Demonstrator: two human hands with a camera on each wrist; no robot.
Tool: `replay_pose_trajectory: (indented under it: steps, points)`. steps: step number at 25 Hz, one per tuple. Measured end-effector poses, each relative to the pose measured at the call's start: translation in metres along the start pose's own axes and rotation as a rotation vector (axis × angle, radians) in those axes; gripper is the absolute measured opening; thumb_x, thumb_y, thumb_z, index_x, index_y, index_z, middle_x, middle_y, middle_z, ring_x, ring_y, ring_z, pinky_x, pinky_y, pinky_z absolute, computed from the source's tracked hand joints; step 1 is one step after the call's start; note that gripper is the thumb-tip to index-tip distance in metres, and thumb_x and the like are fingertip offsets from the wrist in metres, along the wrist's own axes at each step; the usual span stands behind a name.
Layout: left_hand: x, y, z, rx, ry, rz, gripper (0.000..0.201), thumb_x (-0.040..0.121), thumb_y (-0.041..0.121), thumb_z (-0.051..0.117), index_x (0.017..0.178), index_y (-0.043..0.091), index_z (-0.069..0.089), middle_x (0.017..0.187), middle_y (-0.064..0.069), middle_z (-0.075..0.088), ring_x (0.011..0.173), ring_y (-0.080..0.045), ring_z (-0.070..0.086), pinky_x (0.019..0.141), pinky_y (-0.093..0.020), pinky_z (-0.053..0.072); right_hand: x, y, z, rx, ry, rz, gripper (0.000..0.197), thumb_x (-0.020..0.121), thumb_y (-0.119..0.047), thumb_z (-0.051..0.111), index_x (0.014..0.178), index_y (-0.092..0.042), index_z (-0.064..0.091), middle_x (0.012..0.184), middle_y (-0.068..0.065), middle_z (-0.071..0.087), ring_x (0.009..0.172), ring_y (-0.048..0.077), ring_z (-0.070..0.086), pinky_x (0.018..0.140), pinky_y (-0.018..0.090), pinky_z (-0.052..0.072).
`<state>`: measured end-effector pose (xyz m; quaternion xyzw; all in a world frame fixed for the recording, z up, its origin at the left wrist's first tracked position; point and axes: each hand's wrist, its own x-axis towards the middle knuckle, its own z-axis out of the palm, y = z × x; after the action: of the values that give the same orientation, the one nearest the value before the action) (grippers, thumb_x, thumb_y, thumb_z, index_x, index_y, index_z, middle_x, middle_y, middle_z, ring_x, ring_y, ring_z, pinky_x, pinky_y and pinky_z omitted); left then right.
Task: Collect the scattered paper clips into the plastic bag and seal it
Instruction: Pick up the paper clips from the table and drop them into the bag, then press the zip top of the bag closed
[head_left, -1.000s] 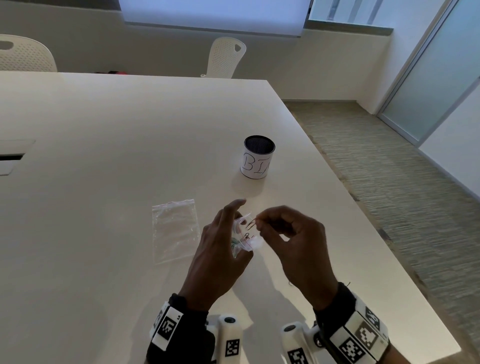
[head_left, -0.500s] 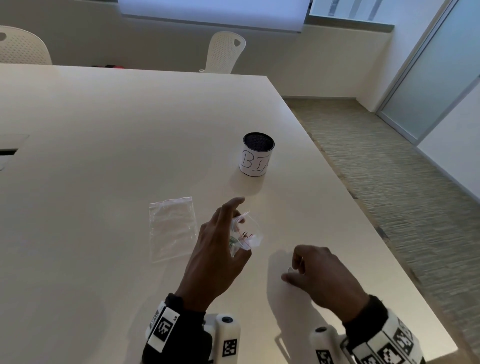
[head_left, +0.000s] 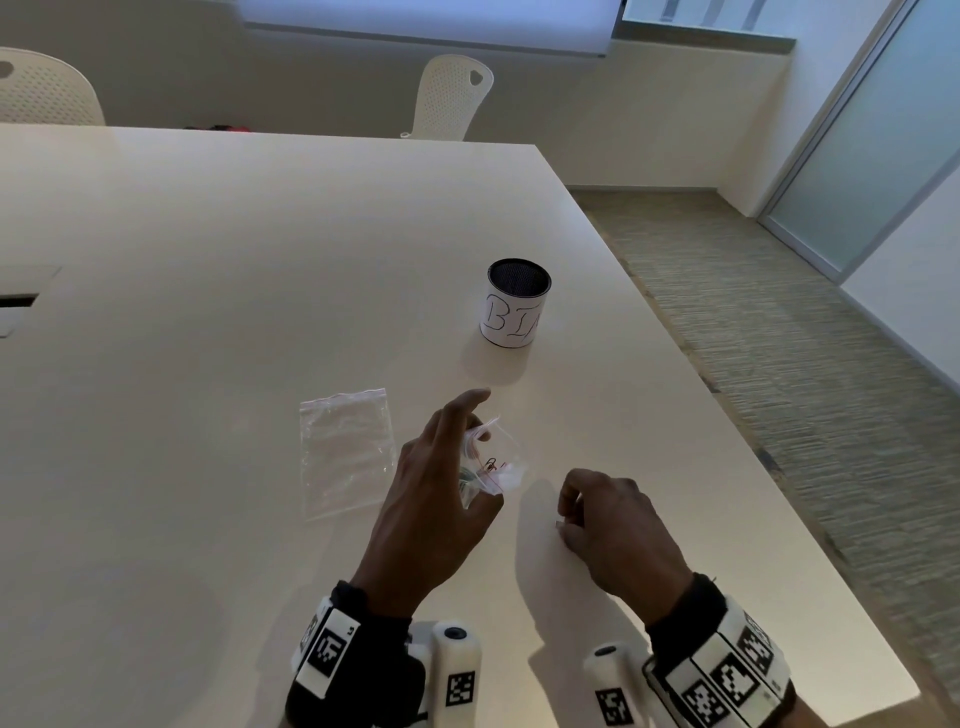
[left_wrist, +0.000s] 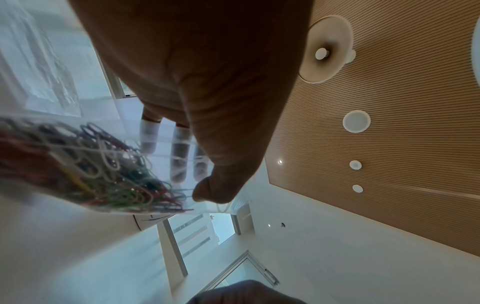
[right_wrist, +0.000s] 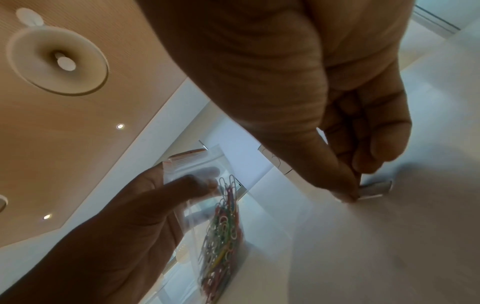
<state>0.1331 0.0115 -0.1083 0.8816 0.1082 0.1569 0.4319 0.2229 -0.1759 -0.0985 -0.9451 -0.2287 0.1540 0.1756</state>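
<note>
1. the left hand (head_left: 431, 499) is held raised above the table (head_left: 208, 260), on the near side of the cup (head_left: 517, 306), with its back turned up and the wrist lower than the knuckles.
2. the plastic bag (right_wrist: 221, 216) is pinched near its top strip between the left thumb and the curled fingers (left_wrist: 179, 156); the forefinger is stretched out straight towards the cup.
3. the bag is seen to hang upright from that grip, and its mouth is seen parted at the top in the head view.
4. a tangle of coloured paper clips (left_wrist: 98, 174) is gathered in the lower part of the bag.
5. the right hand (head_left: 618, 525) is lowered to the table, nearer than the cup and just right of the held bag, palm down.
6. its fingers are curled in tight, and the thumb and forefinger tips are pressed together at the table top on a small pale object (right_wrist: 374, 190); what that object is cannot be told.
7. a second, flat clear bag (head_left: 345, 449) is laid on the table, to the near left of the cup and just left of the left hand.
8. both wrists are wrapped in bands with black-and-white markers.
</note>
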Motion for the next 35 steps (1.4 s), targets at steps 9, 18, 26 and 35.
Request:
replay_pose_trajectory:
  steps: [9, 18, 26, 35]
  points:
    - [-0.002, 0.002, -0.003, -0.021, 0.009, 0.01, 0.082, 0.086, 0.035, 0.075, 0.151, 0.045, 0.025, 0.137, 0.009, 0.055, 0.115, -0.02, 0.059, 0.099, -0.045, 0.055, 0.001, -0.007, -0.02, 0.177, 0.025, -0.132, 0.02, 0.083, -0.01, 0.072, 0.076, -0.027, 0.064, 0.076, -0.005, 0.067, 0.069, 0.012, 0.061, 0.069, 0.028, 0.051]
    - [-0.003, 0.003, -0.002, -0.023, 0.002, 0.006, 0.087, 0.085, 0.025, 0.078, 0.15, 0.046, 0.026, 0.138, 0.009, 0.053, 0.118, -0.018, 0.057, 0.097, -0.043, 0.056, -0.009, -0.055, -0.051, 0.521, 0.381, -0.405, 0.008, 0.089, -0.013, 0.078, 0.092, -0.02, 0.079, 0.083, -0.01, 0.078, 0.075, 0.009, 0.074, 0.071, 0.02, 0.06]
    - [-0.002, 0.003, -0.001, 0.002, -0.002, 0.028, 0.084, 0.087, 0.027, 0.075, 0.151, 0.045, 0.023, 0.149, 0.008, 0.046, 0.129, -0.02, 0.051, 0.101, -0.042, 0.054, 0.048, -0.053, -0.051, 0.217, 0.036, -0.476, 0.022, 0.094, -0.03, 0.072, 0.115, -0.023, 0.071, 0.092, -0.006, 0.077, 0.078, 0.007, 0.074, 0.075, 0.034, 0.064]
    - [-0.006, 0.017, -0.016, 0.156, 0.204, 0.108, 0.037, 0.078, 0.047, 0.077, 0.094, 0.03, 0.048, 0.087, 0.016, 0.053, 0.078, -0.004, 0.049, 0.071, -0.02, 0.042, 0.072, -0.056, -0.061, 0.479, -0.1, -0.386, 0.009, 0.095, -0.011, 0.07, 0.098, -0.006, 0.076, 0.076, 0.01, 0.079, 0.07, 0.03, 0.075, 0.061, 0.027, 0.061]
